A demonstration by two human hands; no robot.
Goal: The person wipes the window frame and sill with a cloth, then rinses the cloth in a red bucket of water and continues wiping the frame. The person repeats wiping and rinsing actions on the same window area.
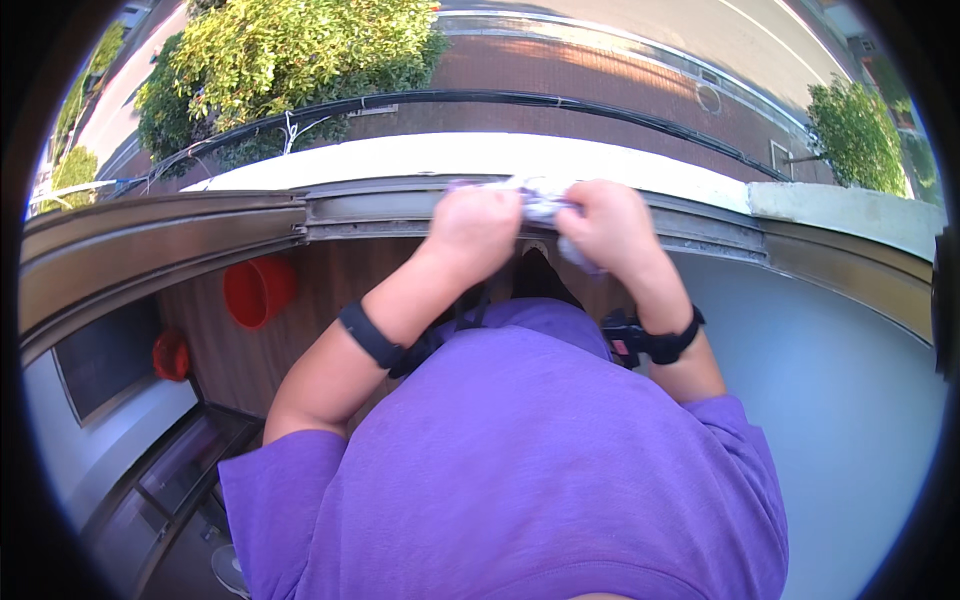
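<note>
My left hand (478, 225) and my right hand (611, 221) grip a crumpled white and purple cloth (541, 196) between them, just over the window track. Both fists are closed, and the cloth is blurred. A loose end of it hangs below my right hand. Beneath my hands runs the grooved metal track (367, 217) of a window frame. Beyond the track lies a bright white outer ledge (420, 154). The part of the track behind my hands is hidden.
A red bucket (259, 292) and a smaller red container (171, 355) are at the left, by the wood-look floor (214, 360). Brown window frame sections (157, 229) extend to the left. Outside, black cables (480, 97) cross below the ledge, above a brick-coloured pavement (525, 71) and trees (285, 60).
</note>
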